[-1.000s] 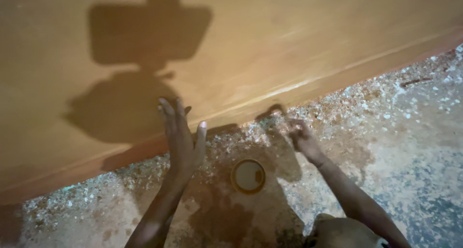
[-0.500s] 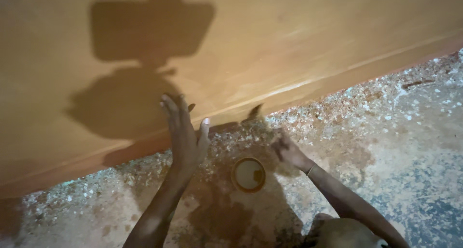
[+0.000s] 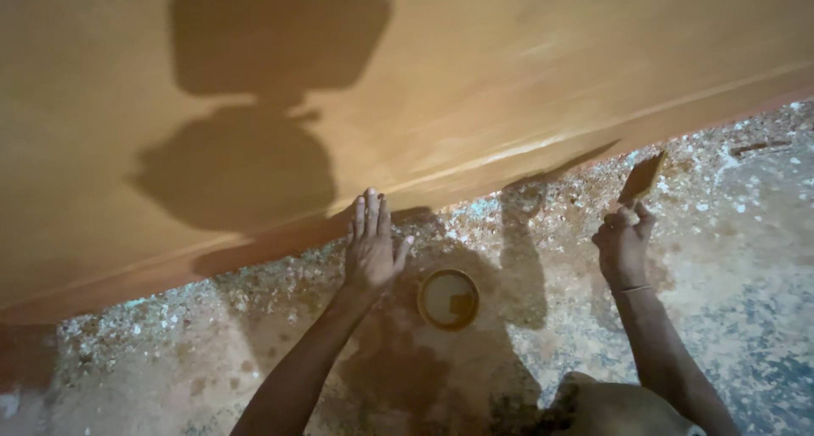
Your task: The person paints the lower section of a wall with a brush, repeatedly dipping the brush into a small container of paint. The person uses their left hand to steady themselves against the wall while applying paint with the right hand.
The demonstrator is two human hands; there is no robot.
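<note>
- One big thing fills most of my view: a smooth orange-tan wooden panel (image 3: 509,71), running at a slant from lower left to upper right, with the shadow of my head and the camera on it.
- Under it is the floor (image 3: 746,258), rough and speckled, covered in pale chips and dust, with a darker stained patch around where I'm working.
- My left hand (image 3: 370,245) is flat and open, fingers spread and pointing up, resting right at the bottom edge of the panel where it meets the floor. Nothing in it.
- My right hand (image 3: 623,241) is well off to the right, above the floor, closed around the handle of a brush (image 3: 642,177). The dark bristle end sticks up and out past my knuckles toward the panel edge but isn't touching it. There's a thin band on that wrist.
- Smallest bit: a little round tin (image 3: 448,299) sitting on the floor between my two hands, closer to the left one, just down and right of it. It's open, with a brownish liquid inside.
</note>
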